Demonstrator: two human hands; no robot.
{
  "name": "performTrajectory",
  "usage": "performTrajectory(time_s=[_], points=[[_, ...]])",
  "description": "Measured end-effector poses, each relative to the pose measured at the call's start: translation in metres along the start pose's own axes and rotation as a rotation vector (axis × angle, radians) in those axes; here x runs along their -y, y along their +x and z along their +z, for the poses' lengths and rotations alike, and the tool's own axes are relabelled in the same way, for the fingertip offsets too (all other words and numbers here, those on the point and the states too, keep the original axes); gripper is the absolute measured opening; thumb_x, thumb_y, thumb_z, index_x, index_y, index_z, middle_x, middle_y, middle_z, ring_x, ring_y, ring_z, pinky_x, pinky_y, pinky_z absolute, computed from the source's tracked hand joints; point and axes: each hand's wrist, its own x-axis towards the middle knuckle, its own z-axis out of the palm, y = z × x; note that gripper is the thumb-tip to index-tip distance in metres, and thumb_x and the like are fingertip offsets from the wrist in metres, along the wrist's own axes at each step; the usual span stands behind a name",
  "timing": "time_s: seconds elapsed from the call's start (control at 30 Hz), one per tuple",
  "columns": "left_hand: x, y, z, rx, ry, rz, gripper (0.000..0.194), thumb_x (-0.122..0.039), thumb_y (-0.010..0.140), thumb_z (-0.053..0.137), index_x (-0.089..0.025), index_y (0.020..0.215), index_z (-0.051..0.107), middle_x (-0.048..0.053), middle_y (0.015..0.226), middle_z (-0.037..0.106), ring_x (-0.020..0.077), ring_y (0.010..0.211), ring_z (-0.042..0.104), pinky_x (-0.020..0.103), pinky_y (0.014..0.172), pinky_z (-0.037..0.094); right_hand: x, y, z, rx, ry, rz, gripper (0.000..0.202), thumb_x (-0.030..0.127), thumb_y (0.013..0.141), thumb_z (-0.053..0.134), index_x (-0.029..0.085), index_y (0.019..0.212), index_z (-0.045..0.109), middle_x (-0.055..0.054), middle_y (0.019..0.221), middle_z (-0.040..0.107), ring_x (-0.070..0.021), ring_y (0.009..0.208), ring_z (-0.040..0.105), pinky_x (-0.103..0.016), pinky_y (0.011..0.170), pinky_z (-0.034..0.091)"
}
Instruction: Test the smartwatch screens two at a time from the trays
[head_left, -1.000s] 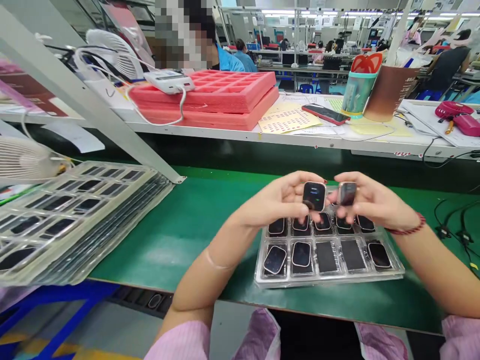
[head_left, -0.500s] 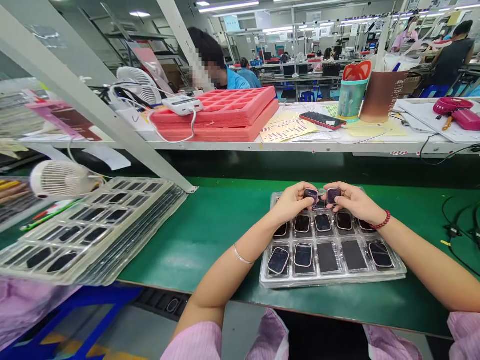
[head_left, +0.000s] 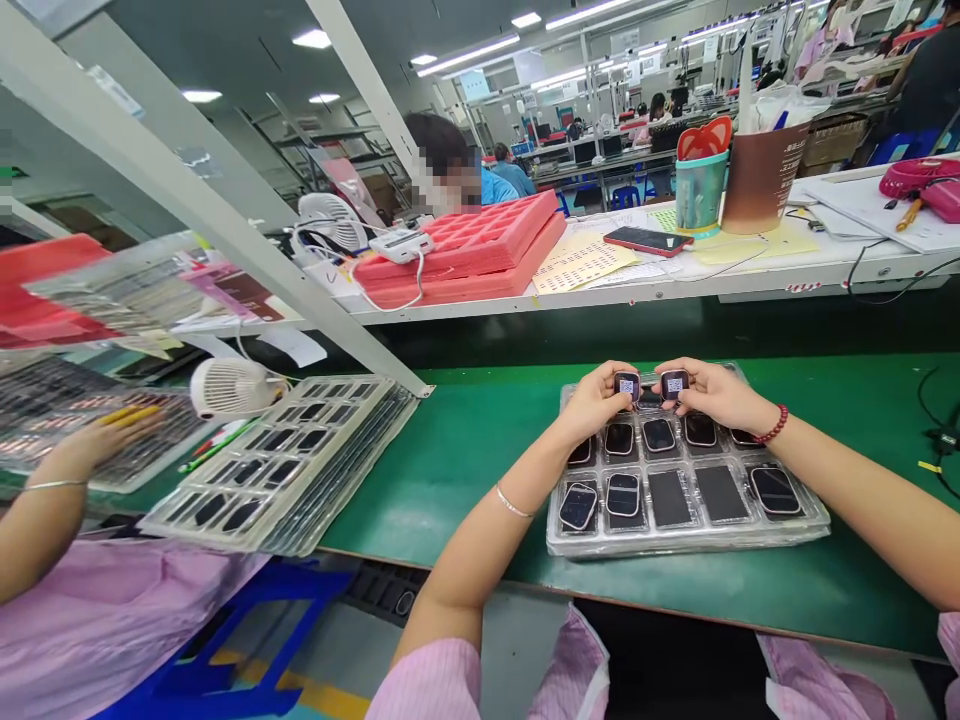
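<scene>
L hand grips L watch, R hand grips R watch, at tray's 12 o'clock, screens facing wearer, prob. for viewing.

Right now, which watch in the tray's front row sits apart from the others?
The far-right watch in the row of the tray nearest you: two empty pockets separate it from the left-hand pair of watches.

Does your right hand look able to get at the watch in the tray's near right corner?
Probably yes: nothing covers that corner watch, though the right hand is holding another watch.
</scene>
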Motion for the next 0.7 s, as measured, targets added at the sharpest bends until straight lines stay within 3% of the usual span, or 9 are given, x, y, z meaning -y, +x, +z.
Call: performTrajectory(time_s=[0.23,0.4,0.47,0.6,0.7], points=[[0.002,0.0,-0.001,-0.018,-0.015,-0.027,0.063,-0.016,0.069,0.068,-0.012,0.13,0.055,0.006,0.098,0.068,0.0097,0.071,0.061,0.017,0.053,0.041,-0.003,0.0,0.003,0.016,-0.023,-0.012,0.042,0.006,0.074,0.064,0.018,0.114,0.065,-0.008,0.107,0.074,-0.0176,0.078,0.075,-0.028,0.064,0.064],[0.004,0.003,-0.006,-0.003,-0.154,-0.082,0.07,-0.029,0.076,0.071,-0.019,0.142,0.051,0.014,0.128,0.064,0.016,0.09,0.069,0.019,0.061,0.05,-0.003,0.0,0.003,-0.05,0.024,0.006,0.052,0.01,0.079,0.066,0.023,0.13,0.063,-0.008,0.116,0.071,-0.0203,0.089,0.076,-0.029,0.067,0.065],[0.006,0.004,-0.007,-0.001,-0.188,-0.086,0.071,-0.033,0.077,0.072,-0.021,0.144,0.05,0.015,0.134,0.062,0.0151,0.09,0.069,0.019,0.061,0.049,-0.002,0.0,0.001,-0.057,0.099,0.021,0.052,0.016,0.083,0.067,0.026,0.134,0.062,-0.007,0.122,0.07,-0.0206,0.095,0.076,-0.03,0.071,0.066],[0.012,0.005,-0.008,0.02,-0.201,-0.065,0.077,-0.036,0.074,0.077,-0.022,0.145,0.05,0.014,0.127,0.065,0.0114,0.075,0.067,0.017,0.054,0.043,0.0,-0.004,-0.002,-0.046,0.139,0.037,0.051,0.033,0.083,0.076,0.025,0.132,0.065,-0.009,0.12,0.069,-0.0223,0.091,0.075,-0.033,0.071,0.066],[0.019,0.007,-0.009,0.062,-0.183,-0.051,0.084,-0.034,0.07,0.081,-0.018,0.146,0.05,0.011,0.104,0.07,0.0114,0.066,0.065,0.018,0.053,0.04,-0.005,-0.007,-0.008,-0.024,0.056,0.012,0.047,0.04,0.081,0.08,0.023,0.123,0.07,-0.01,0.102,0.071,-0.0202,0.073,0.071,-0.034,0.063,0.064]])
